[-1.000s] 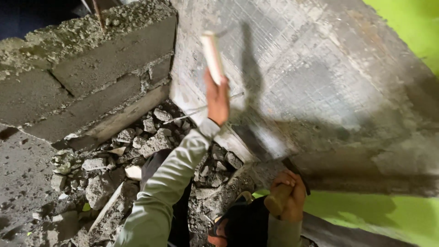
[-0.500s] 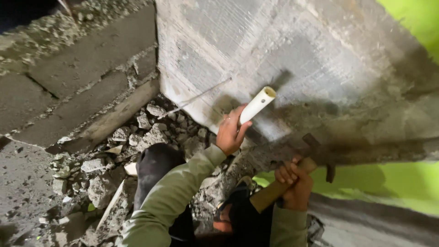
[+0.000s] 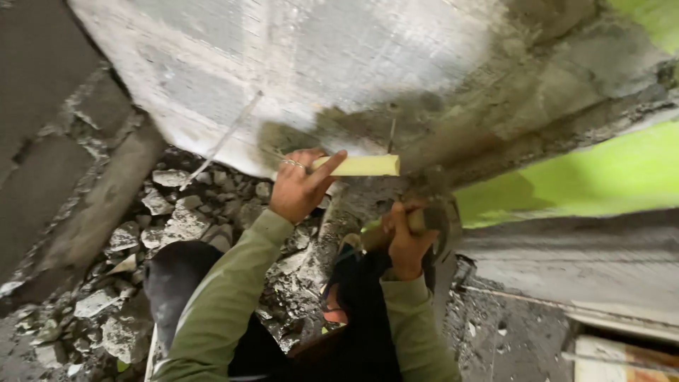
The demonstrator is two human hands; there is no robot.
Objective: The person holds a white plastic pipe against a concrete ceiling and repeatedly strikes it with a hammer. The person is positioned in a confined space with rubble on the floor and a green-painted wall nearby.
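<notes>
Left hand point(image 3: 300, 187) pinches pale chisel handle point(image 3: 357, 165), tip against grey block wall point(image 3: 283, 78). Right hand point(image 3: 407, 240) wraps hammer handle point(image 3: 375, 237). Judgement: hold chisel steady, strike squarely, fingers clear; rubble point(image 3: 177, 219) on floor below.

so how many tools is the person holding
2: a pale yellow chisel in the left hand against the wall, and a wooden-handled hammer in the right hand just below it.

Rubble point(image 3: 177, 226) lies left of the wall point(image 3: 339, 64) base.
</notes>
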